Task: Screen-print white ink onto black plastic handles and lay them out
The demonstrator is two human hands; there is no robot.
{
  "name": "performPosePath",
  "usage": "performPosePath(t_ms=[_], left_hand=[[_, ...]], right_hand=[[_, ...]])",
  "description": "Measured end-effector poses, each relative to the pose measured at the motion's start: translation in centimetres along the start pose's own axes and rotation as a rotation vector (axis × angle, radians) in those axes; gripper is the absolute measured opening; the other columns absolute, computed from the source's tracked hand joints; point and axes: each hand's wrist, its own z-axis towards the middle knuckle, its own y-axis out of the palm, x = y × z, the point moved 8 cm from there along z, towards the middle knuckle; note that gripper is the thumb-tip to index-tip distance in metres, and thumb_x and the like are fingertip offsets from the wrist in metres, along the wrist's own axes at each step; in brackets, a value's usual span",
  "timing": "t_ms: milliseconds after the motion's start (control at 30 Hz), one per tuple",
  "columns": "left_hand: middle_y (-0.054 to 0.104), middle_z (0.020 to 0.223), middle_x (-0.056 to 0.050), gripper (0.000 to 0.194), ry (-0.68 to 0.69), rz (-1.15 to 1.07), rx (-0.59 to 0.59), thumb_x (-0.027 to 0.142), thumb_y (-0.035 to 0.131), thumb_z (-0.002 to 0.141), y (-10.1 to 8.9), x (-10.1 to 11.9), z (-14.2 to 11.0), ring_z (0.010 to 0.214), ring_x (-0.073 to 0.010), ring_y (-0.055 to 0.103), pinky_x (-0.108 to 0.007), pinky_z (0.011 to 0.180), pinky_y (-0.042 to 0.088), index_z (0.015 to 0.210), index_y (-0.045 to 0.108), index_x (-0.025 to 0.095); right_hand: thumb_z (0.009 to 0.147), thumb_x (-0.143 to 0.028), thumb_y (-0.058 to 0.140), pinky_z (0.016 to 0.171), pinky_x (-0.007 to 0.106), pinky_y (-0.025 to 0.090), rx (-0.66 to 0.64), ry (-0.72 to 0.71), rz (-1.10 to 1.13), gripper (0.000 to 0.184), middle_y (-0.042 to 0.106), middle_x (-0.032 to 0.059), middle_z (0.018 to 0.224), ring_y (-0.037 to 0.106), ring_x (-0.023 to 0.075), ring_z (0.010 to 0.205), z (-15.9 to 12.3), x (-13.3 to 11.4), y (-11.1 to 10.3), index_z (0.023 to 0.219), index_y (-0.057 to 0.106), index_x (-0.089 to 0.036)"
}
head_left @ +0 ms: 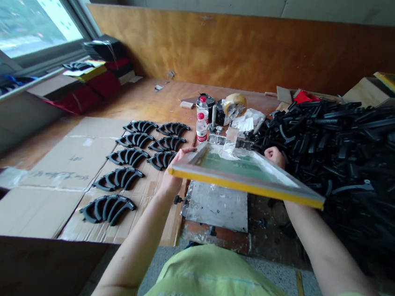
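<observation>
A yellow-edged wooden screen frame (246,184) with green mesh is tilted up above a grey metal plate (217,206) on the bench. My left hand (174,171) grips the frame's left corner, fingers curled over its top edge. My right hand (275,155) is closed as a fist at the frame's far right edge, beside a big heap of black plastic parts (351,159). Whether it holds the frame I cannot make out.
Curved black parts (128,156) lie in two rows on flattened cardboard (55,185) to the left. Behind the frame stand two bottles (201,127), a black tin, a tape roll (235,105) and rags. A wooden board backs the bench; a window is at left.
</observation>
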Motion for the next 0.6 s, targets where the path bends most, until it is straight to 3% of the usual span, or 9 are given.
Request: performPosePath(t_ms=[67, 200, 267, 333, 400, 433, 500, 533, 600], left_hand=[[0.065, 0.102, -0.006, 0.051, 0.023, -0.074, -0.026, 0.061, 0.046, 0.085, 1.2, 1.2, 1.7, 0.082, -0.0154, 0.063, -0.022, 0.061, 0.049, 0.113, 0.059, 0.021], [0.066, 0.097, -0.006, 0.051, -0.012, -0.193, 0.04, 0.063, 0.044, 0.086, 2.2, 0.0, 2.2, 0.078, -0.0132, 0.063, -0.02, 0.058, 0.048, 0.114, 0.056, 0.022], [0.067, 0.099, -0.007, 0.052, -0.148, -0.19, 0.007, 0.062, 0.051, 0.083, 3.5, -3.3, 0.4, 0.076, -0.0134, 0.064, -0.02, 0.056, 0.048, 0.118, 0.054, 0.022], [0.068, 0.1, -0.01, 0.057, -0.393, -0.158, -0.131, 0.063, 0.055, 0.08, 5.7, -8.1, -2.7, 0.076, -0.016, 0.065, -0.022, 0.054, 0.048, 0.117, 0.055, 0.02], [0.069, 0.095, -0.012, 0.059, -0.577, -0.142, -0.213, 0.066, 0.053, 0.079, 6.7, -12.3, -5.8, 0.075, -0.0184, 0.066, -0.024, 0.053, 0.049, 0.111, 0.058, 0.016], [0.069, 0.091, -0.011, 0.059, -0.615, -0.132, -0.198, 0.067, 0.052, 0.079, 6.3, -13.8, -6.7, 0.074, -0.0185, 0.066, -0.024, 0.053, 0.048, 0.106, 0.058, 0.016], [0.069, 0.083, -0.009, 0.056, -0.598, -0.061, -0.097, 0.067, 0.052, 0.078, 3.3, -15.6, -7.1, 0.067, -0.0171, 0.065, -0.023, 0.051, 0.045, 0.099, 0.057, 0.015], [0.068, 0.079, -0.008, 0.054, -0.572, 0.025, -0.034, 0.066, 0.052, 0.078, 0.8, -16.1, -6.7, 0.063, -0.0163, 0.064, -0.023, 0.049, 0.043, 0.097, 0.056, 0.015], [0.068, 0.072, -0.007, 0.053, -0.527, 0.295, 0.068, 0.065, 0.044, 0.08, -5.4, -16.5, -5.5, 0.055, -0.0165, 0.061, -0.024, 0.048, 0.041, 0.094, 0.055, 0.016]], right_hand=[[0.091, -0.034, 0.046, 0.074, 0.033, 0.049, -0.129, -0.026, 0.008, 0.03, 0.069, 0.0081, 0.088, 0.063, 0.021, 0.08, -2.8, 0.7, 2.6, 0.108, 0.063, -0.016], [0.082, -0.034, 0.066, 0.085, 0.035, 0.046, -0.288, -0.377, -0.042, 0.04, 0.066, 0.0063, 0.101, 0.06, 0.0222, 0.096, -7.8, -4.3, 6.9, 0.119, 0.06, -0.023], [0.081, -0.029, 0.067, 0.087, 0.035, 0.045, -0.276, -0.441, -0.111, 0.031, 0.063, 0.0067, 0.102, 0.058, 0.0221, 0.097, -9.5, -7.1, 7.2, 0.112, 0.064, -0.023], [0.085, -0.028, 0.064, 0.083, 0.033, 0.045, -0.234, -0.46, -0.128, 0.018, 0.061, 0.007, 0.096, 0.058, 0.0207, 0.091, -11.4, -10.1, 6.6, 0.101, 0.067, -0.021], [0.089, -0.032, 0.059, 0.081, 0.032, 0.046, -0.216, -0.549, -0.089, 0.017, 0.061, 0.0076, 0.092, 0.057, 0.0204, 0.089, -13.9, -13.4, 6.0, 0.098, 0.067, -0.021], [0.09, -0.035, 0.056, 0.081, 0.032, 0.046, -0.241, -0.629, -0.049, 0.02, 0.062, 0.0073, 0.092, 0.058, 0.0202, 0.089, -15.4, -14.9, 5.9, 0.1, 0.067, -0.021], [0.093, -0.04, 0.051, 0.081, 0.03, 0.046, -0.302, -0.693, 0.015, 0.026, 0.064, 0.0059, 0.094, 0.06, 0.0188, 0.089, -17.2, -15.3, 5.7, 0.107, 0.066, -0.025], [0.094, -0.041, 0.048, 0.08, 0.029, 0.046, -0.313, -0.637, 0.01, 0.028, 0.066, 0.0052, 0.093, 0.061, 0.0179, 0.087, -17.1, -13.9, 5.5, 0.11, 0.065, -0.026], [0.097, -0.037, 0.042, 0.072, 0.027, 0.047, -0.295, -0.359, -0.101, 0.029, 0.069, 0.0054, 0.088, 0.064, 0.0172, 0.079, -15.4, -7.8, 4.9, 0.111, 0.066, -0.027]])
